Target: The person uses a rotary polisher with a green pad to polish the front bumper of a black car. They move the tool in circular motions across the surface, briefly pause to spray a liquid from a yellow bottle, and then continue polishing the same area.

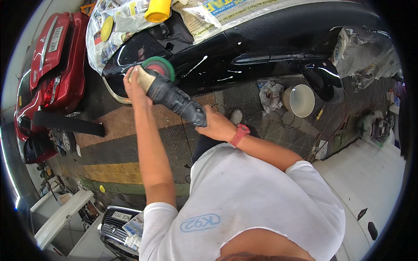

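Note:
Both my hands are on a black polisher with a beige-wrapped head. My left hand is closed over the head end, beside its round green-edged pad. Around the rear end of the body wraps my right hand, with a red watch on the wrist. The pad is at the side of a glossy black car, near its corner; whether it touches the paint I cannot tell. White streaks and spots mark the black panel. The polisher's switch is hidden.
Newspaper, a yellow bottle and a yellow round pad lie on the car. A white bucket and crumpled paper stand right. A red car and a long black part are left; a grille lies behind.

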Tool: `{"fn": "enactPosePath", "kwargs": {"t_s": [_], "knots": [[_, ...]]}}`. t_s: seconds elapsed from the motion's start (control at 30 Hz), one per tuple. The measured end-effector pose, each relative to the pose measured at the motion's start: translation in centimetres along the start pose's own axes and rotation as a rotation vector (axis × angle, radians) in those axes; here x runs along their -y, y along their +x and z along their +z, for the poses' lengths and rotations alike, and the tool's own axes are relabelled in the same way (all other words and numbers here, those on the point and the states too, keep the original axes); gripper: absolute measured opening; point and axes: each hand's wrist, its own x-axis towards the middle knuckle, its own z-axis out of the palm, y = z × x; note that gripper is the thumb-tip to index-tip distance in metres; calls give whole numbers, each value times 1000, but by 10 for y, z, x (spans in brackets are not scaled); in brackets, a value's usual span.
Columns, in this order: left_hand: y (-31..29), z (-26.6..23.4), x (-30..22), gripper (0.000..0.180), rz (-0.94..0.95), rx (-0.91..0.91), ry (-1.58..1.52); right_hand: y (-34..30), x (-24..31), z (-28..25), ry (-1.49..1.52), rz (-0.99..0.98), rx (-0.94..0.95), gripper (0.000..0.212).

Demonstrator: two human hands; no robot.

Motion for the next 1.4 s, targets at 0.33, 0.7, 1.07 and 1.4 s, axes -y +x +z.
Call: {"fn": "enactPosePath", "kwargs": {"t_s": [0.33,0.7,1.07,1.4], "knots": [[-47,63,0,34,-100,205,-80,-57,15,-51,-6,165,-94,70],[-54,48,4,40,-80,165,-70,-60,6,-51,-12,120,-105,72],[-115,155,-1,37,-105,482,-144,-121,-5,-86,14,139,-380,68],[-56,42,12,39,-51,62,-94,-44,-24,-54,-46,41,-45,70]]}}
